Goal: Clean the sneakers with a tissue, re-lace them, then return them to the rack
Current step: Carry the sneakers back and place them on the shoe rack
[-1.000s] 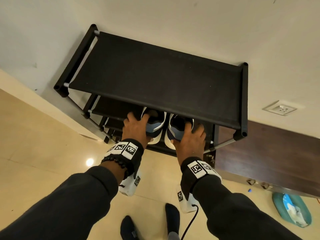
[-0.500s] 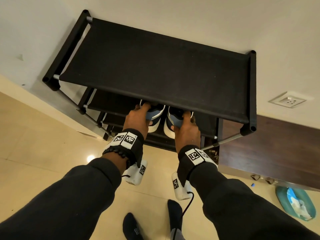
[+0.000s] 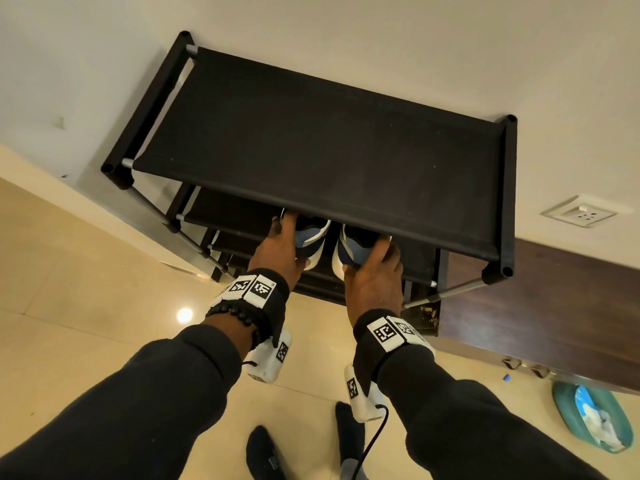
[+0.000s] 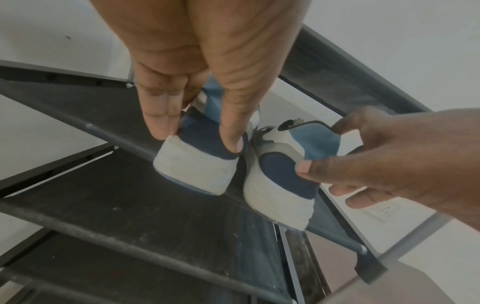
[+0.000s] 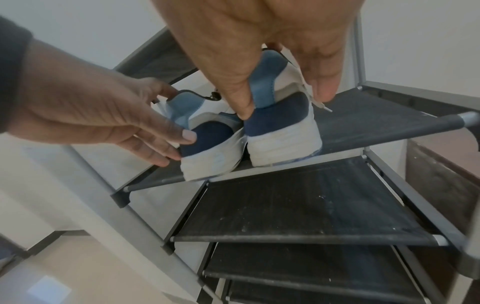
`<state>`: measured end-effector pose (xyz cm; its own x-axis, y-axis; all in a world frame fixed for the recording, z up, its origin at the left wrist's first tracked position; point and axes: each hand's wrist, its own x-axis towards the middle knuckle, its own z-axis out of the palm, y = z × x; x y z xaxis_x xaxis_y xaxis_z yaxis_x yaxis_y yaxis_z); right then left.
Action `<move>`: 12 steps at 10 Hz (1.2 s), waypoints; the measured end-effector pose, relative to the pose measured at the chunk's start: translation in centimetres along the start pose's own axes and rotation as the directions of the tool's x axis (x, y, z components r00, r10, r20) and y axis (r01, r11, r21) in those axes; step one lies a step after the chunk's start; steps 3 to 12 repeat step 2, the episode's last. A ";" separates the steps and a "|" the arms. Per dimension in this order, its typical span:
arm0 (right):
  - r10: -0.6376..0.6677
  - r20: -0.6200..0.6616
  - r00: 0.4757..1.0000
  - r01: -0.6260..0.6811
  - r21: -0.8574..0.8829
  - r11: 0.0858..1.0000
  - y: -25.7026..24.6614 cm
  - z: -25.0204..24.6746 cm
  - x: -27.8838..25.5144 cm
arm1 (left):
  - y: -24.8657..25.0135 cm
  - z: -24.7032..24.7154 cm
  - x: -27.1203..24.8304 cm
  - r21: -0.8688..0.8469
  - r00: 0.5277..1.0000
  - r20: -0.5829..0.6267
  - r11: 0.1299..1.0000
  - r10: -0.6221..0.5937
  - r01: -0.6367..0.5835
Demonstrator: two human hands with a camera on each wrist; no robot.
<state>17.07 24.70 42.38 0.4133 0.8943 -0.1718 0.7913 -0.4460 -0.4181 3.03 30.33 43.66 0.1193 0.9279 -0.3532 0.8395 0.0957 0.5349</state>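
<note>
Since a second ago both hands have pushed deeper under the top shelf of the rack, and the two sneakers went in with them; less of each shoe shows from above now. Judging by that, the return-to-rack step is close to done, only the letting go left

Left hand: fingers and thumb curled round the heel of the left sneaker, pinching its collar. That shoe sits on the second shelf, heel hanging slightly past the front bar

Right hand: thumb on the dark blue heel patch, fingers round the far side of the right sneaker, so grasping it. The shoe is on the same shelf, just beside the other, heels nearly touching

Hard to make out: toes and laces are mostly hidden by the top shelf and the hands; a loose lace end pokes out by the right shoe, so can't tell if the lacing is finished. Can't tell if the soles lie fully flat. Teal tub on the floor at far right, contents blurry, maybe tissues
</note>
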 end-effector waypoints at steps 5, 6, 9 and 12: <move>-0.036 -0.016 0.999 0.033 -0.153 0.988 -0.3 -1.6 -3.6 | 1.1 -0.5 -3.9 0.063 0.995 -0.078 0.996 -0.062 0.067; -0.036 -0.016 0.999 0.033 -0.153 0.988 -0.3 -1.6 -3.6 | 1.1 -0.5 -3.9 0.063 0.995 -0.078 0.996 -0.062 0.067; -0.036 -0.016 0.999 0.033 -0.153 0.988 -0.3 -1.6 -3.6 | 1.1 -0.5 -3.9 0.063 0.995 -0.078 0.996 -0.062 0.067; -0.036 -0.016 0.999 0.033 -0.153 0.988 -0.3 -1.6 -3.6 | 1.1 -0.5 -3.9 0.063 0.995 -0.078 0.996 -0.062 0.067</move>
